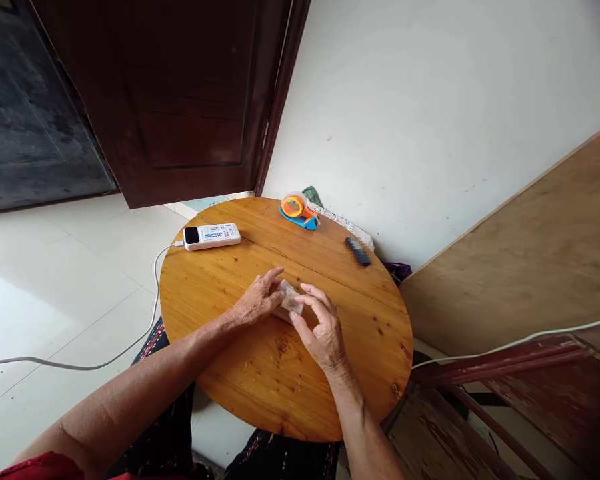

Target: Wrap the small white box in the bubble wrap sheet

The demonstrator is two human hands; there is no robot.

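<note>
A small pale, crinkled packet (292, 301) lies between my two hands over the middle of the round wooden table (280, 393). It looks partly see-through, and its contents cannot be made out. My left hand (258, 300) grips its left side, thumb and fingers closed against the edge. From the right, my right hand (324, 328) holds the packet with the thumb at its near edge and a bent finger on top. Fingers hide parts of it.
An orange and blue tape dispenser (300, 211) stands near the far edge. A white power bank-like device (213, 237) with a cable (156, 280) sits at the left, and a dark blurred object (359, 251) at the right. A wall (405, 120) and wooden panel (510, 253) border the table.
</note>
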